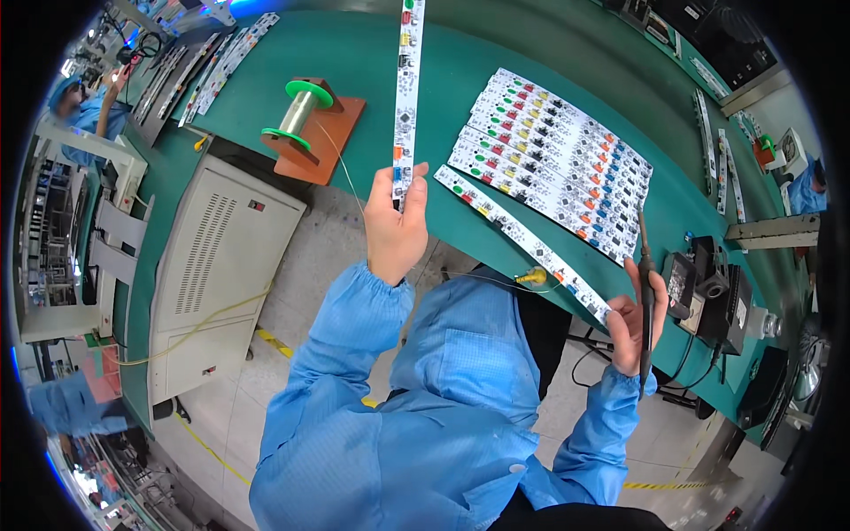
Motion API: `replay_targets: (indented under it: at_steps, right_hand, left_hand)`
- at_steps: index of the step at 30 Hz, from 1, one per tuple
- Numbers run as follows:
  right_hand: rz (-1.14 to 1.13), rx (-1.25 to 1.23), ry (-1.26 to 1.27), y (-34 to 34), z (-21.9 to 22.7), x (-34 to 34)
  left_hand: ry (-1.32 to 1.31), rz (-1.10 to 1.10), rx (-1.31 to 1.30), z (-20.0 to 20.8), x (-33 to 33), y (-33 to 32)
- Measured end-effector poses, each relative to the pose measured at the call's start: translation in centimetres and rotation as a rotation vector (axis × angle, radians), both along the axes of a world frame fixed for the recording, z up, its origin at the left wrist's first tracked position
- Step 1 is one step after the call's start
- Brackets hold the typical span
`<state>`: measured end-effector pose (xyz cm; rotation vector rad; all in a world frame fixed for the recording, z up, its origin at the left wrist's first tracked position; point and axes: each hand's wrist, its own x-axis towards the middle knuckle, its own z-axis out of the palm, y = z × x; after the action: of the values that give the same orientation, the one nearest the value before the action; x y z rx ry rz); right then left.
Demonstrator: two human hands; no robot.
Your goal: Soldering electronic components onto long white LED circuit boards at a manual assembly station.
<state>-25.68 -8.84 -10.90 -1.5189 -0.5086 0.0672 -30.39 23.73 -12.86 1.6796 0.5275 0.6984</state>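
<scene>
My left hand point(397, 226) is closed around the lower end of a long, narrow white circuit board point(405, 115), which points away from me. My right hand point(633, 327) grips a soldering iron point(647, 301), its tip up beside the rows of boards. The fingertips of that hand also touch the near end of a second circuit board point(522, 239), lying slanted on the green bench. Several matching boards point(558, 159) lie side by side beyond it, with green, red, yellow, orange and blue parts. Thin solder wire runs from a spool point(301, 113) down behind my left hand.
The spool sits on a brown stand point(341, 133) on the green bench point(452, 53). At right are a soldering station point(722, 301) and cables. More boards point(230, 71) lie far left. A grey cabinet point(221, 257) stands under the bench's left side. A yellow plug-like piece point(533, 276) is at the front edge.
</scene>
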Motion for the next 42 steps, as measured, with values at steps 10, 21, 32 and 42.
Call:
replay_targets:
  at_steps: [10, 21, 32, 42]
  right_hand:
    - [-0.467, -0.344, -0.073, 1.0, -0.5, 1.9]
    - [-0.596, -0.515, -0.264, 0.0, -1.1, 2.4]
    - [-0.607, -0.516, -0.298, 0.6, -0.9, 2.2]
    - [-0.528, -0.148, -0.337, 1.9, 0.4, -1.0]
  left_hand:
    - [0.084, -0.173, -0.113, -0.3, 0.6, -0.2]
    - [0.087, -0.213, -0.101, 0.7, 1.1, -1.5]
    - [0.011, -0.165, -0.035, 0.8, 0.7, -1.3]
    - [-0.120, -0.539, -0.579, 4.6, -2.3, -8.5]
